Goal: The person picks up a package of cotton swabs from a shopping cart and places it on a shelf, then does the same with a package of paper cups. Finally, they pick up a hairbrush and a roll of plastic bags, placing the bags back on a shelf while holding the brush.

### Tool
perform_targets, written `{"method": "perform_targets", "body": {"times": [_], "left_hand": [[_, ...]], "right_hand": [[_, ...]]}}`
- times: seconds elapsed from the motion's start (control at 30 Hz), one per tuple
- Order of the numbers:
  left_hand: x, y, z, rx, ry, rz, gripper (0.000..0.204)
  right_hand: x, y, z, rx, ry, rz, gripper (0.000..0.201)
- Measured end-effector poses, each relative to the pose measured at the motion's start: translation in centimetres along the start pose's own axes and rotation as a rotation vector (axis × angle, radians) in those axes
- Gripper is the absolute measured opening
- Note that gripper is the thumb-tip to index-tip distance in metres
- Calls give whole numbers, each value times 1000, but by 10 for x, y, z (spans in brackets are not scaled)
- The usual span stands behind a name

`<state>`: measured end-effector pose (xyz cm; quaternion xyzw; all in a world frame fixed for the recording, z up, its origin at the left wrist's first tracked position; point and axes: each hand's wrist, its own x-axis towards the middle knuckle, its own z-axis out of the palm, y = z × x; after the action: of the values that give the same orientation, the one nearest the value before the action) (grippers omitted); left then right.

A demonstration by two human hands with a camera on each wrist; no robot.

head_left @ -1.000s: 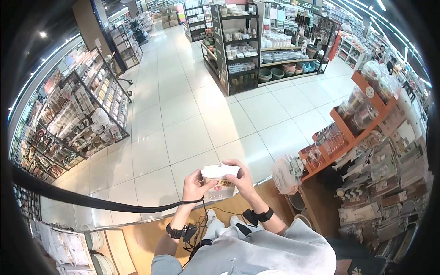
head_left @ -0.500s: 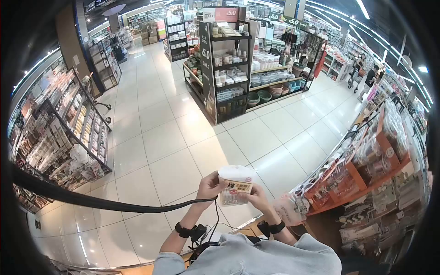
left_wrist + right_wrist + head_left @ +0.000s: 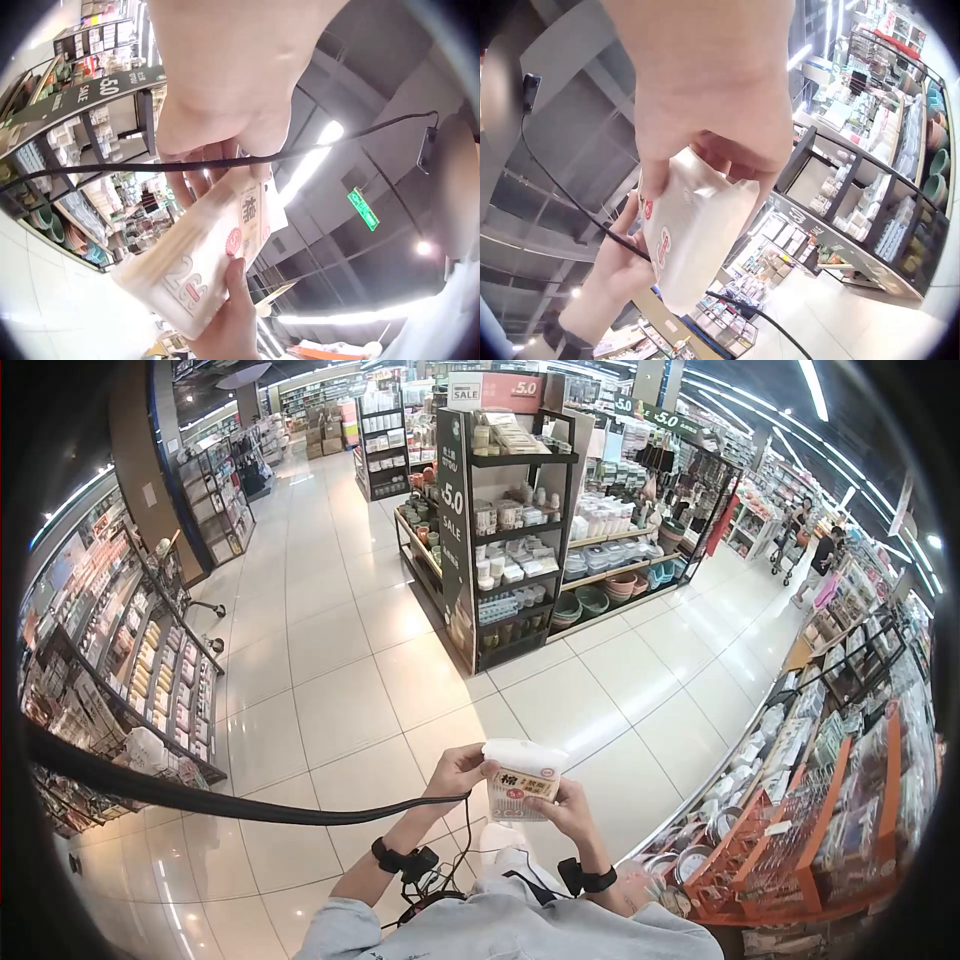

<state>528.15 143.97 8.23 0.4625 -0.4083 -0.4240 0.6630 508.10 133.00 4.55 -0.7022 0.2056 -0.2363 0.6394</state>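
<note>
Holding a white printed pack (image 3: 524, 784) at the frame's lower centre, apparently for inspection, is the step in hand; turning it would call for light finger pressure. Left hand (image 3: 460, 770) and right hand (image 3: 571, 810) each have a closed grip on it. Its wrapper looks glossy, thin, crinkled, roughly boxy.

A black shelf (image 3: 459, 575) is standing on pale floor tiles (image 3: 345, 705), with a sale sign (image 3: 495, 392) topping it and bowls (image 3: 592, 599) sitting beside it. An orange rack (image 3: 887, 800) is holding goods (image 3: 848, 810). Farther off, a person (image 3: 825, 552) is standing near a cart (image 3: 784, 558).
</note>
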Motion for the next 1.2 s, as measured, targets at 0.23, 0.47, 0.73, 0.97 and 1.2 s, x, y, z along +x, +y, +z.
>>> {"method": "perform_targets", "body": {"times": [0.23, 0.47, 0.73, 0.97, 1.2], "left_hand": [[173, 19, -65, 127, 113, -43, 38], [297, 19, -130, 127, 240, 33, 32], [433, -4, -213, 61, 230, -13, 30], [520, -12, -271, 112, 68, -120, 24], [563, -10, -295, 164, 149, -73, 20]], "right_hand": [[201, -10, -57, -17, -103, -22, 29], [350, -12, -74, -52, -209, -6, 32], [482, 16, -86, 24, -94, 113, 36], [557, -1, -108, -249, -10, 64, 36], [615, 11, -114, -250, 9, 2, 34]]}}
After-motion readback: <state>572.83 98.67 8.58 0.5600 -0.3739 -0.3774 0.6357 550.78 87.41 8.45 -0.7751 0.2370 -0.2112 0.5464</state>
